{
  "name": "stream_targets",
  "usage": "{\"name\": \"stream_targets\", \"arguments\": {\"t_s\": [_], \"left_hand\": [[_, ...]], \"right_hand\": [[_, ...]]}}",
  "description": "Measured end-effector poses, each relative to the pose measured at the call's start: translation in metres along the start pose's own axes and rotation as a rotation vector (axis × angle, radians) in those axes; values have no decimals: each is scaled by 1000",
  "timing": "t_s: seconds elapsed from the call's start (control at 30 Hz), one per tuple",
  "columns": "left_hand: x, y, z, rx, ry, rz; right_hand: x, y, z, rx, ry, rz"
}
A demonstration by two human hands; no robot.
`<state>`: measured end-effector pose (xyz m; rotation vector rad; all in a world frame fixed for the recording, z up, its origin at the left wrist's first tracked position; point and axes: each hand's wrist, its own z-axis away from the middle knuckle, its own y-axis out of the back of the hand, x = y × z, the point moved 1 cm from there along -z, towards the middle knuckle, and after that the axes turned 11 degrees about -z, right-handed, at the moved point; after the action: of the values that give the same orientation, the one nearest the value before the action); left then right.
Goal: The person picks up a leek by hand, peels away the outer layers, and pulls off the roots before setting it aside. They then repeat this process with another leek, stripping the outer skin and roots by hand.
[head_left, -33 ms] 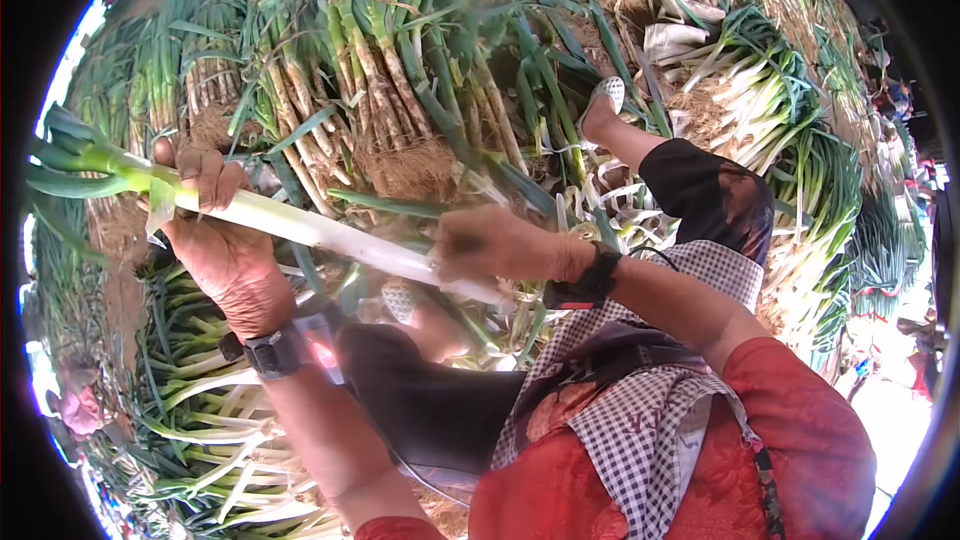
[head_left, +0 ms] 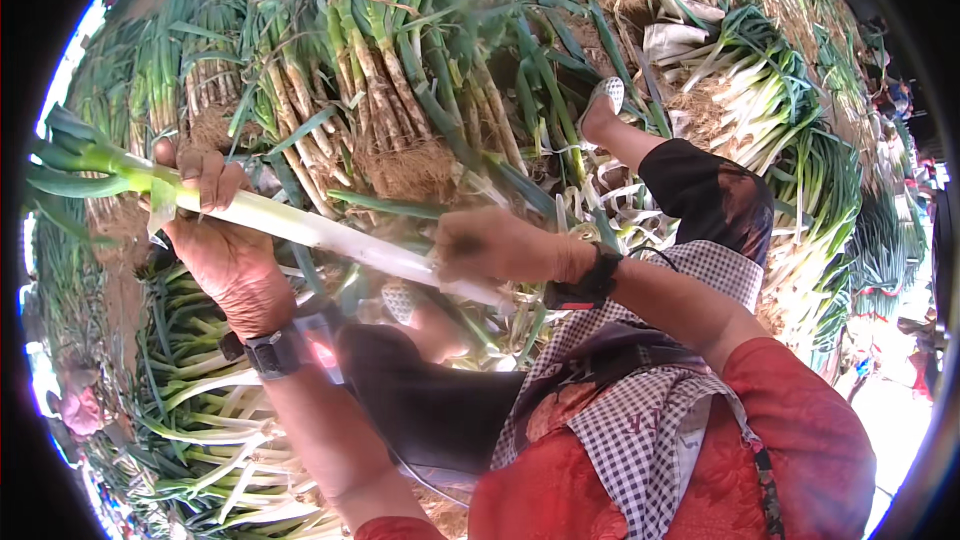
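A single long green onion (head_left: 315, 230) slants across in front of me, its green leaves (head_left: 85, 155) up at the left and its white shaft running down to the right. My left hand (head_left: 225, 240) is closed round it just below the leaves, the fingers wrapped over the shaft. A loose strip of pale skin (head_left: 160, 202) hangs beside these fingers. Toward the lower end, my right hand (head_left: 500, 248) is curled closed against the white shaft. Motion blurs its fingers, and the shaft's tip shows faintly below them.
Upright bundles of unpeeled green onions (head_left: 385, 90) with earthy roots stand across the far side. Cleaned white-stemmed ones lie in piles at the right (head_left: 770, 100) and lower left (head_left: 230, 420). Peelings (head_left: 640, 190) litter the ground near my shoe (head_left: 610, 92).
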<state>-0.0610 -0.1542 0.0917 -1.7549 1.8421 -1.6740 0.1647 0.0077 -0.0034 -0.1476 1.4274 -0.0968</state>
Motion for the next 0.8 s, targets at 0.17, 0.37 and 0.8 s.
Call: {"name": "stream_targets", "arguments": {"t_s": [0.17, 0.37, 0.8], "left_hand": [[-3, 2, -2, 57, -3, 61], [-3, 10, -1, 81, -22, 66], [17, 28, 12, 146, -36, -58]], "right_hand": [[10, 6, 12, 49, 37, -687], [1, 6, 10, 148, 134, -311], [15, 9, 22, -101, 342, 502]]}}
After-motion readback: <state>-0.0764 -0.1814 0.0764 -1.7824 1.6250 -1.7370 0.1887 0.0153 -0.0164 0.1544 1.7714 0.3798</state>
